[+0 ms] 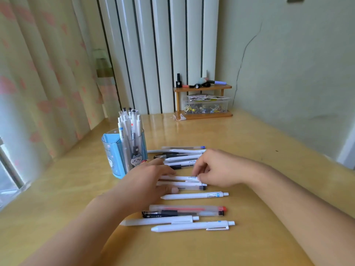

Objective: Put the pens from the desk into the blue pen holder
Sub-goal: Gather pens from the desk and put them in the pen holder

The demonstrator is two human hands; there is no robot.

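Nearest on the worktop [249,143]: loose pens [194,225] in a row. Midway, right hand [217,168] pinching a white pen [178,178]; left hand [148,179] flat, fingers straight, pressing neighbouring pens. Beyond left, blue pen holder [123,152], upright, already stocked.

You cannot read any text here. Small printed labels sit on several white pens [194,195] on the desk [249,150], all too blurred to make out. The blue pen holder [123,152] near the desk's left edge carries cartoon animal faces and faint marks, none legible.
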